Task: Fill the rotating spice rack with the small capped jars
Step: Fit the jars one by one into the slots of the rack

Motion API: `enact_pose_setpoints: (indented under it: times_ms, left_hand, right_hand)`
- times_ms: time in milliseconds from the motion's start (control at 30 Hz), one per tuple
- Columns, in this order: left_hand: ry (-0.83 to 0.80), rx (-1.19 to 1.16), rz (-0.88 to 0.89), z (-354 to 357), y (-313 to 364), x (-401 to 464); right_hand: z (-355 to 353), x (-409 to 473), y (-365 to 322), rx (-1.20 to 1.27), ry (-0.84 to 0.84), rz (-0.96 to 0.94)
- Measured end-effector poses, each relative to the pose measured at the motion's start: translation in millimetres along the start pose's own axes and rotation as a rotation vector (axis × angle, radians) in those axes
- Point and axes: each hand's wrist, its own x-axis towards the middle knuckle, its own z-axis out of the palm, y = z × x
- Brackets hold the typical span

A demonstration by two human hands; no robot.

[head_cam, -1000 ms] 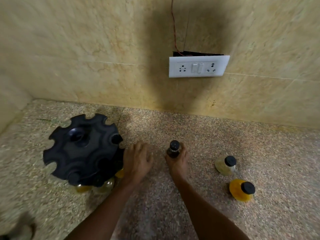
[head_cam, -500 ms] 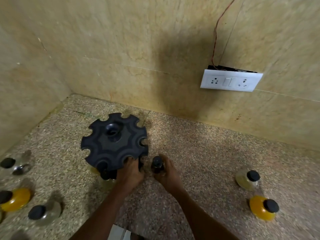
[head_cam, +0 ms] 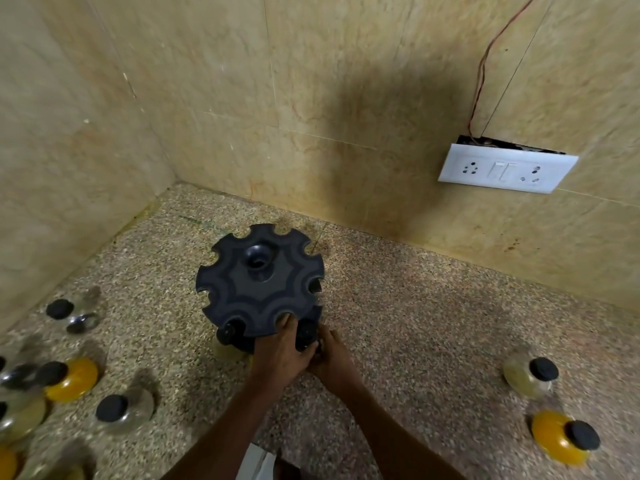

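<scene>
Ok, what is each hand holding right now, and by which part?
The right hand grips a small black-capped jar by its body, below the cap, at a notch of the spice rack. The left hand steadies the rack's near rim.

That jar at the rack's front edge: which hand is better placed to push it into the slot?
The right hand, probably: it grips the jar at an open slot, while the left hand rests against the rack.

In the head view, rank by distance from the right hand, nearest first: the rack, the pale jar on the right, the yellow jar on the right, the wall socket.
1. Rack, just left of the right hand.
2. Pale jar, to the right.
3. Yellow jar, lower right, slightly farther.
4. Wall socket, up on the wall.
</scene>
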Motion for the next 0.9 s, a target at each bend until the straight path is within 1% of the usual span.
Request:
enact_pose_setpoints:
  times_ms: [167, 267, 333, 400, 433, 467, 567, 633, 767, 833, 900]
  left_hand:
    - [-0.008, 0.020, 0.006, -1.0, -7.6, 2.6]
    - [-0.018, 0.031, 0.020, -3.3, -11.1, 3.6]
    - [-0.023, 0.046, 0.026, -6.0, -8.1, 6.4]
    - [-0.023, 0.049, 0.042, -8.5, -0.2, 10.3]
    - [-0.017, 0.062, 0.071, -9.0, 6.7, 11.1]
    - [-0.005, 0.079, 0.118, -9.0, 14.6, 11.0]
    - [0.011, 0.082, 0.338, 10.2, 53.5, 9.3]
    - [-0.058, 0.030, 0.427, 30.1, 92.0, 4.7]
    - [-0.257, -0.006, 0.514, 68.8, 155.6, -13.7]
    - [-0.308, -0.010, 0.568, 91.5, 180.1, -24.1]
    - [-0.376, 0.015, 0.611, 110.0, 200.6, -35.6]
  right_hand:
    - [13.2, 5.7, -6.8, 0.021, 0.103, 0.012]
    - [13.8, 5.6, -10.6, 0.043, 0.091, -0.004]
    - [7.5, 2.8, -11.6, 0.099, 0.063, -0.008]
    - [-0.2, -2.3, -5.3, 0.083, 0.039, 0.010]
    - [-5.0, -8.0, 2.5, 0.061, 0.059, 0.040]
    - [-10.2, -15.3, 11.3, 0.045, 0.095, 0.079]
    - [-34.7, -50.2, 42.9, -0.002, 0.264, 0.201]
    - [-56.5, -79.8, 63.8, 0.040, 0.395, 0.299]
    - [-95.3, -136.5, 91.4, 0.077, 0.582, 0.467]
    - [-110.7, -164.4, 106.6, 0.077, 0.681, 0.549]
    - [-121.5, -191.4, 118.3, 0.096, 0.816, 0.620]
